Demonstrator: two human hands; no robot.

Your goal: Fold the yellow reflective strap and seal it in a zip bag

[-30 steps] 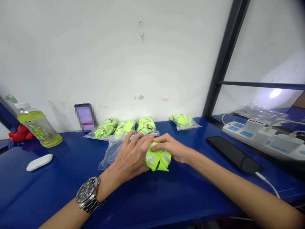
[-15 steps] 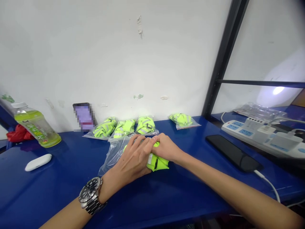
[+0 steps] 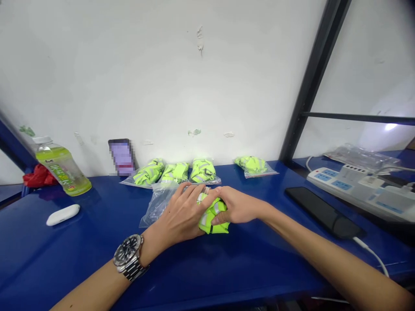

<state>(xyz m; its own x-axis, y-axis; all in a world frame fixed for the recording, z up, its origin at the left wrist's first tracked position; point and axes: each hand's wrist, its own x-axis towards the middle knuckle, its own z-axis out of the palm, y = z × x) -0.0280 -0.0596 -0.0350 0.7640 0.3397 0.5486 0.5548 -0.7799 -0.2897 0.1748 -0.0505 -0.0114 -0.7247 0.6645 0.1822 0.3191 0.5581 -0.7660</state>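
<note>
A bundled fluorescent yellow-green reflective vest (image 3: 212, 229) with silvery strips lies between my hands on the blue table (image 3: 259, 268). My left hand (image 3: 184, 211), with a watch (image 3: 128, 255) on its wrist, curls over the left side of the vest and hides part of it. My right hand (image 3: 241, 205) grips the vest from the right, thumb across its front and fingers behind. A clear plastic bag (image 3: 155, 205) lies flat beside and partly beneath my left hand; whether the hand also touches it, I cannot tell.
Along the wall lie several bagged vests (image 3: 202, 170), one apart to the right (image 3: 251, 164). A drink bottle (image 3: 65, 168), white earbud case (image 3: 63, 214) and propped phone (image 3: 122, 155) are at left. At right are a charging phone (image 3: 324, 211) and a power strip (image 3: 340, 183).
My right thumb has come round to the front of the vest, and my right hand has shifted slightly right. More of the vest and its silvery strips shows now. The view has shifted a little.
</note>
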